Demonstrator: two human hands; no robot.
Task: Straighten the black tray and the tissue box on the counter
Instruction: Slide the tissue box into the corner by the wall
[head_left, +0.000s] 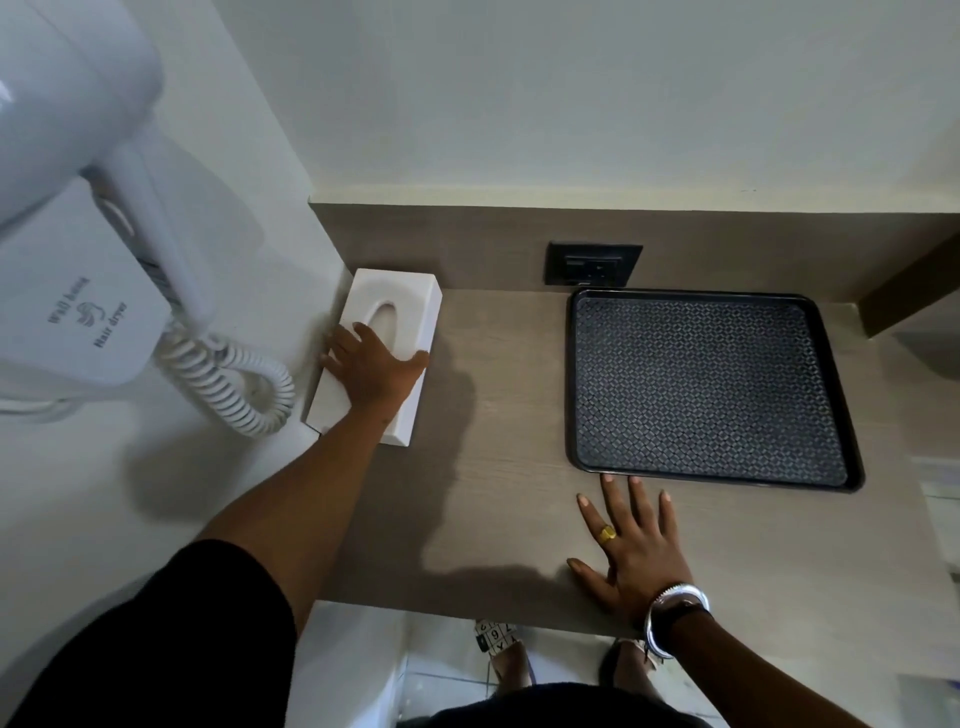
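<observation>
A white tissue box (395, 306) lies on the wooden counter (509, 415) at the far left, close to the side wall, its long axis slightly angled. My left hand (371, 364) grips it across the top, thumb on the right side and fingers over the left edge. The black tray (711, 384) with a patterned mat sits at the back right, near the back panel. My right hand (631, 540) rests flat on the counter with fingers spread, its fingertips just short of the tray's front left edge. It holds nothing.
A white wall-mounted hair dryer (78, 208) with a coiled cord (234, 384) hangs on the left wall beside the tissue box. A black power socket (592, 264) is set in the back panel. The counter's front edge runs below my right hand.
</observation>
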